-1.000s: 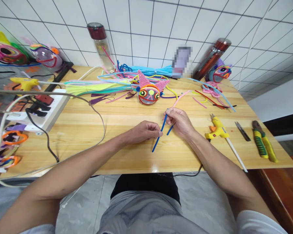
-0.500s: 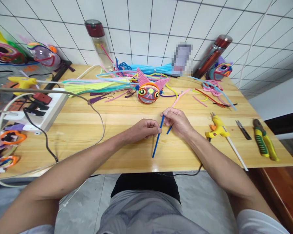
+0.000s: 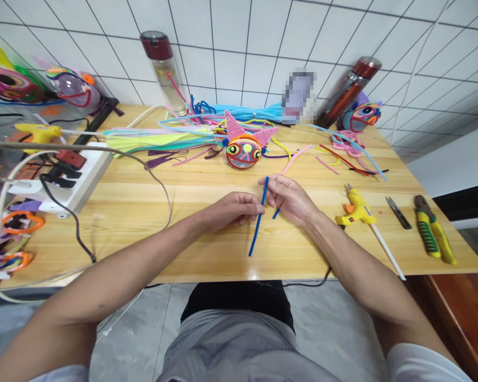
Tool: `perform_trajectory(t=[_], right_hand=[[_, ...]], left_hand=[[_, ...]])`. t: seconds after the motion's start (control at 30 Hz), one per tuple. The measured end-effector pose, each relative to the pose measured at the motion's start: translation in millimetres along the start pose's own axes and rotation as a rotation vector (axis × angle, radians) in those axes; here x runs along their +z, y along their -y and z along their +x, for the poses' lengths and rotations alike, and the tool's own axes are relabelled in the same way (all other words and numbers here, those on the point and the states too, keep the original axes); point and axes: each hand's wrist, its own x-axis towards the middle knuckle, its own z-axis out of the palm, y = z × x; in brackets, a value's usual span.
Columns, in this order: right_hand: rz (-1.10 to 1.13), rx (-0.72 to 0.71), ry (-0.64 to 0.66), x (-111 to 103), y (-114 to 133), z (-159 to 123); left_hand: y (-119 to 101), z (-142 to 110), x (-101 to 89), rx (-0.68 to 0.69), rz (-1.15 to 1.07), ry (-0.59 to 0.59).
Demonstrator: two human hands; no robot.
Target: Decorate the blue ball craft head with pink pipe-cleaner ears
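A straight blue pipe cleaner [image 3: 256, 233] slants between my hands over the table's middle. My left hand [image 3: 239, 208] pinches it around its middle with thumb and fingertips. Its upper end stands in front of the fingertips of my right hand [image 3: 289, 196]. My right fingers are curled closed, and a short blue pipe cleaner end [image 3: 276, 213] pokes out below them. Whether the two blue parts are one piece is hidden. Behind my hands sits a round cat-like ornament [image 3: 242, 151] with pink ears, big eyes and a red outline.
On the right lie a yellow glue gun [image 3: 358, 209], small snips [image 3: 398, 212] and green-yellow pliers [image 3: 432, 228]. Bundles of pipe cleaners [image 3: 159, 139] lie behind. A power strip [image 3: 77, 185] with looping cables is at left. Two bottles, one a clear bottle [image 3: 165, 74], stand by the wall.
The blue pipe cleaner's top end, earlier under my right thumb, now shows free and slightly higher. My left fingers have shifted a little on it; the rest stays put.
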Motion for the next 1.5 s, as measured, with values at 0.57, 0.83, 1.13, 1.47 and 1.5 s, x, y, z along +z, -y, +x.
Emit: perform_trajectory(t=[0.57,0.83,1.13,1.47,1.5], right_hand=[[0.030,-0.027,-0.032,0.0,-0.2,0.8],[-0.020,-0.017,-0.059,-2.1,-0.8,2.5],[-0.027,0.031,-0.003,-1.7,-1.6,0.6],[0.000,0.008,-0.105,-9.4,-4.7,5.3],[0.000,0.000,-0.104,-9.2,-3.8,4.9]], left_hand=[[-0.6,-1.8,0.7,-0.008,0.016,0.056],[0.2,-0.3,-2.1,-0.032,0.024,0.070],[-1.3,-0.8,-2.7,-0.008,0.011,0.091],[-5.6,-3.9,-3.4,-0.052,0.118,0.136],[-5.4,-3.8,-3.1,-0.054,0.125,0.139]])
